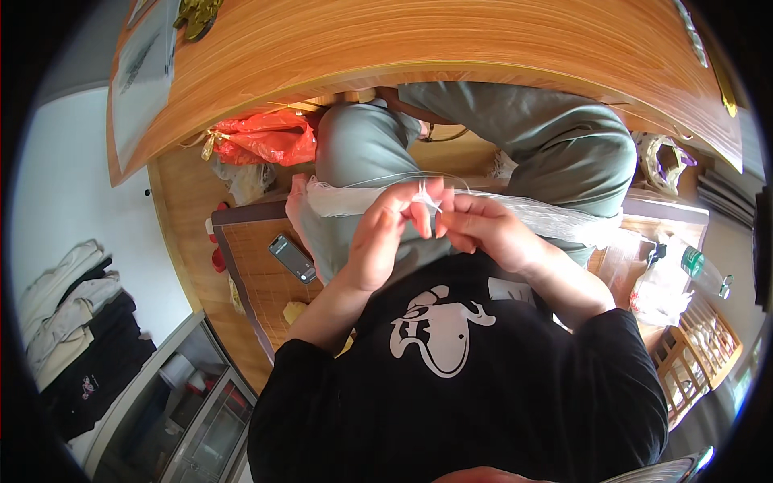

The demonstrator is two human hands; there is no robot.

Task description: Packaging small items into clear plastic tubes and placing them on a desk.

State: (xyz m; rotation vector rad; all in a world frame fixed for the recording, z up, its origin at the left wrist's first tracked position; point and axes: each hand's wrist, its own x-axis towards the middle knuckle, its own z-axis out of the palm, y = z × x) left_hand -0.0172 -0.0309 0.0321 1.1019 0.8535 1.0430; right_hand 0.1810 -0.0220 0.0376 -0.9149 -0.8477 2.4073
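Above my lap my two hands meet, fingertips almost touching. My left hand is closed with fine white thread looped at its fingers. My right hand pinches the same thread from the other side, its thumb and forefinger together. The exact loop or knot is too small and bright to make out. Across my thighs lies a long bundle of thin, shiny white strands, running out to both sides. One loose strand arches over my knees behind the hands.
A wooden desk spans the far side, over my knees. On the mat-covered seat to my left lies a phone. A red plastic bag sits under the desk. To my right are a clear bottle and a wooden rack.
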